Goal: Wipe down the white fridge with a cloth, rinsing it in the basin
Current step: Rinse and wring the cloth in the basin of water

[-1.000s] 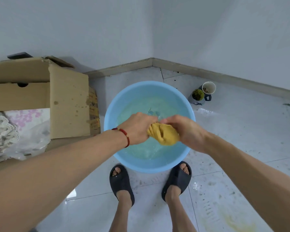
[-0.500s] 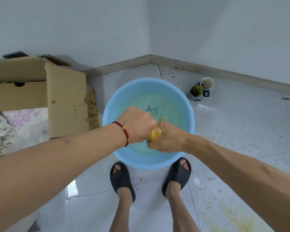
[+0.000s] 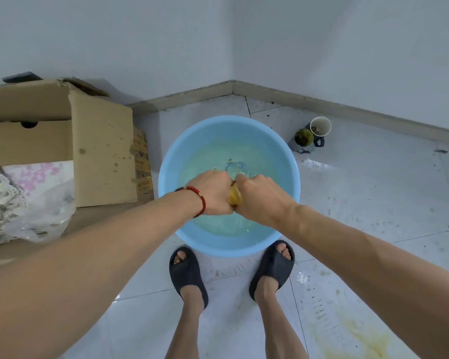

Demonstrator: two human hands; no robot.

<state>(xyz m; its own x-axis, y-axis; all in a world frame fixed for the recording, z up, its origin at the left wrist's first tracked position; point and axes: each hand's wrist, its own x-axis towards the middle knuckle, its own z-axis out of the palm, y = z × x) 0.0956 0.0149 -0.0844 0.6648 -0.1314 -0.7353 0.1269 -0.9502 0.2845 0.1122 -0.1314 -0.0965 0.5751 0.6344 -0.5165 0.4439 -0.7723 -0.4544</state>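
A round light-blue basin point(image 3: 285, 161) with cloudy water stands on the floor in front of my feet. Over its near half, both hands squeeze a yellow cloth point(image 3: 234, 196), of which only a small bunched part shows between the fists. My left hand point(image 3: 211, 192), with a red cord at the wrist, grips the cloth's left end. My right hand point(image 3: 257, 196) grips the right end, its knuckles pressed against the left hand. The white fridge is not in view.
An open cardboard box point(image 3: 101, 151) with fabric and plastic inside stands to the left, close to the basin. Two cups point(image 3: 312, 134) sit on the floor at the back right near the skirting. The tiles at the lower right are wet and yellow-stained point(image 3: 358, 335).
The hands have closed together on the cloth, hiding most of it, and have drawn slightly nearer to me over the basin. The view has tilted a little.
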